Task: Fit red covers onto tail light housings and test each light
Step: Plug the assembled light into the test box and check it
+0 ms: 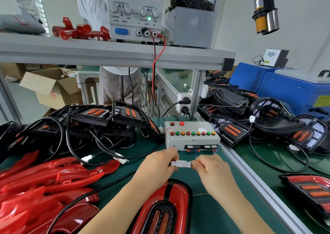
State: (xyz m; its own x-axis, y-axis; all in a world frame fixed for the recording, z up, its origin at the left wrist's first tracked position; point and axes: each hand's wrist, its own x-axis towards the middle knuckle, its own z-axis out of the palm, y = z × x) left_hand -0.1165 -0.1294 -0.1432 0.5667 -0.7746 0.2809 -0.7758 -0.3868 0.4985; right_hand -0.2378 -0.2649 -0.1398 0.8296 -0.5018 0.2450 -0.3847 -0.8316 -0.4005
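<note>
The left hand and right hand each pinch one end of a white connector, fingers curled round it, above the green counter. Between the forearms lies a tail light with its glossy red cover fitted, a black stripe down the middle and two orange bars in a black mesh oval. Just ahead sits a white test box with a row of red, green and yellow buttons. Loose red covers are piled at left, with black housings behind them. On the shelf, a power supply reads 12.00 "VOLTAGE V", with "CURRENT", "COARSE", "FINE" and "GND". An open cardboard box stands beyond, its contents hidden.
</note>
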